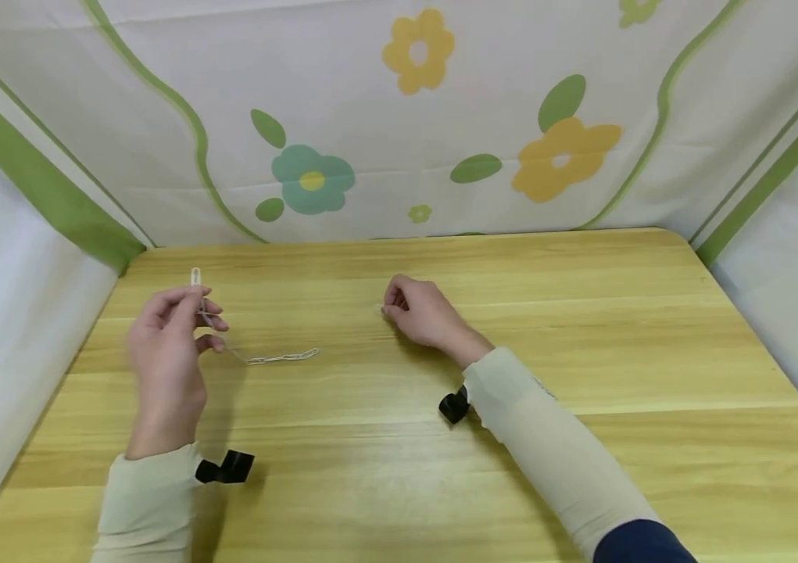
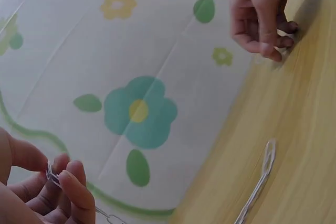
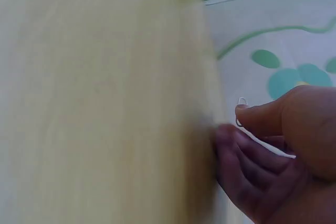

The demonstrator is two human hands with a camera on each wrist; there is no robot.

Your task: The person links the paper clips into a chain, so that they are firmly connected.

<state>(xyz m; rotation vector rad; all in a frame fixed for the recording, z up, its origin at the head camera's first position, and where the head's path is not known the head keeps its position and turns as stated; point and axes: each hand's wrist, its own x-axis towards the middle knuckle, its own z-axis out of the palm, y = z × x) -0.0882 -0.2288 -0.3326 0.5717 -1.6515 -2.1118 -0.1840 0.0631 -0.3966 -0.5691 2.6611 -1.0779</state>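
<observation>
My left hand (image 1: 168,336) pinches one end of a chain of white paper clips between thumb and fingers, with a clip (image 1: 195,277) standing up past the fingertips. From that hand the paper clip chain (image 1: 283,358) hangs down and trails rightward along the wooden table. In the left wrist view, the chain's looped free end (image 2: 269,153) shows near the table's back. Farther right, my right hand (image 1: 427,313) is low over the table, apart from the chain. Its thumb and fingertip pinch a single paper clip (image 3: 242,102), mostly covered by the thumb in the right wrist view.
The wooden table (image 1: 384,453) ends at a white flower-printed cloth (image 1: 370,102) behind it. White cloth walls with green bands stand at both sides. A black piece (image 1: 235,467) juts from the left sleeve and another black piece (image 1: 453,407) from the right.
</observation>
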